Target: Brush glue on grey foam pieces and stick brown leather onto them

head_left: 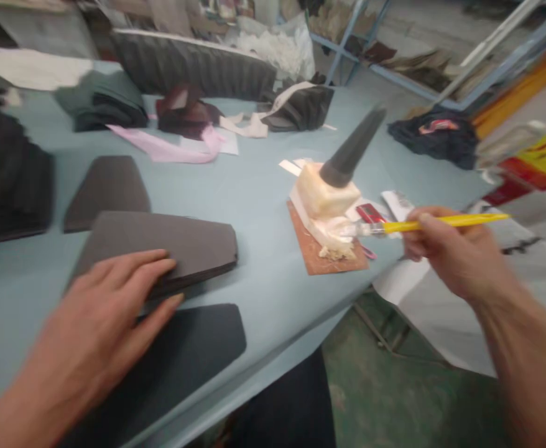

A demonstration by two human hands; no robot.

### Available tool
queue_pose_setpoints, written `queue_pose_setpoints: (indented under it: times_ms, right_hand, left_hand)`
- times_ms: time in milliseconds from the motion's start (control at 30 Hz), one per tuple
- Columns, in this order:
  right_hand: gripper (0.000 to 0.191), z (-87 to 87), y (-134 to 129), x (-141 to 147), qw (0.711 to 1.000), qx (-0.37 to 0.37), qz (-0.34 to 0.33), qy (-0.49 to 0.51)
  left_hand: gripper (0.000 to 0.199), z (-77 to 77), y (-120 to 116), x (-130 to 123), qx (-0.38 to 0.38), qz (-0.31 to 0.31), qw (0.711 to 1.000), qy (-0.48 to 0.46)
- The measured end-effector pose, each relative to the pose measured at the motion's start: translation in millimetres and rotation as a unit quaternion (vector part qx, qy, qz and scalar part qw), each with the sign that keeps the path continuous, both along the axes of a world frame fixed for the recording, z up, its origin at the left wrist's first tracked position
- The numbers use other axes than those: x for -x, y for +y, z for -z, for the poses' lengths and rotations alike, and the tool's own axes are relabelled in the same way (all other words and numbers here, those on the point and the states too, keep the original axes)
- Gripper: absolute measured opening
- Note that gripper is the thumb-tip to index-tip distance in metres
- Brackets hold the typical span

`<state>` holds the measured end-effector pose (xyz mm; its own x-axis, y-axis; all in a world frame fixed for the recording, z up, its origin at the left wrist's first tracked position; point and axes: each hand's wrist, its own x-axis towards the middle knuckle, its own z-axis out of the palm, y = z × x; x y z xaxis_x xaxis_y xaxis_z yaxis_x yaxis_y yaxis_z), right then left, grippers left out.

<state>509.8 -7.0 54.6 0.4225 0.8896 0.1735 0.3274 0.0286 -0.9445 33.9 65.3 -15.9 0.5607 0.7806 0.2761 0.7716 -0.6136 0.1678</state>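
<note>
My left hand point(124, 298) lies with fingers stretched over a stack of dark grey fabric pieces point(175, 239), its thumb along the near edge. Below that stack, another dark piece point(198, 342) lies flat by the table's front edge. In my right hand point(450, 249) is a yellow-handled brush point(441, 223), pinched between thumb and fingers. Its bristle end touches the whitish mass in a cream-coloured block-like container point(324, 196), which sits on a brown board point(308, 249). A dark cone point(352, 149) stands tilted on top of the container. Dried yellowish crumbs point(337, 251) cling at its front.
Dark fabric stacks point(12, 174) stand at the left, with a separate trapezoid piece point(107, 193) beside them. Folded cloth, a pink strip point(170, 146) and a long dark bundle point(193, 65) lie farther back. A small red object point(370, 213) is near the brush.
</note>
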Motion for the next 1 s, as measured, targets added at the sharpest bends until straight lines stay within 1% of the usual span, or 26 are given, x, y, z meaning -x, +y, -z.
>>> queue_pose_setpoints:
  times_ms: [67, 167, 233, 300, 367, 433, 567, 667, 800, 900, 1000]
  right_hand:
    - [0.047, -1.6, 9, 20, 0.998, -0.029, 0.029, 0.055]
    - [0.051, -4.8, 24, 64, 0.988, -0.046, 0.044, 0.144]
    - [0.057, -1.9, 34, 96, 0.979, -0.027, 0.033, 0.197]
    - [0.061, 5.5, 44, 122, 0.971, -0.004, 0.013, 0.239]
    - [0.061, 12.7, 52, 141, 0.957, 0.039, -0.001, 0.288]
    - [0.059, 15.7, 57, 155, 0.937, 0.078, -0.006, 0.34]
    - [0.054, 10.1, 61, 171, 0.899, 0.101, 0.02, 0.426]
    - [0.048, 4.9, 62, 177, 0.882, 0.114, 0.05, 0.455]
    - [0.047, 4.5, 61, 177, 0.875, 0.127, 0.061, 0.463]
    - [0.046, 7.3, 61, 175, 0.877, 0.125, 0.054, 0.461]
    - [0.046, 11.7, 60, 172, 0.88, 0.127, 0.043, 0.456]
  left_hand:
    - [0.05, -4.7, -3, -1, -0.019, 0.016, 0.999, 0.027]
    - [0.047, -5.1, -6, -4, -0.063, 0.015, 0.998, 0.021]
    - [0.047, -2.4, -5, -3, -0.071, 0.026, 0.997, 0.015]
    - [0.047, 1.7, -3, -1, -0.067, 0.037, 0.997, 0.008]
    - [0.046, 5.3, -2, 1, -0.069, 0.042, 0.997, -0.003]
    - [0.047, 6.7, -1, 2, -0.07, 0.042, 0.997, -0.006]
    - [0.048, 4.7, -2, 0, -0.07, 0.044, 0.997, 0.001]
    - [0.046, 3.7, -3, -1, -0.074, 0.049, 0.996, -0.001]
    - [0.044, 7.9, -3, 2, -0.072, 0.043, 0.997, -0.007]
    - [0.045, 12.0, -3, 3, -0.073, 0.034, 0.997, -0.008]
    - [0.048, 11.4, -4, 1, -0.077, 0.029, 0.997, -0.01]
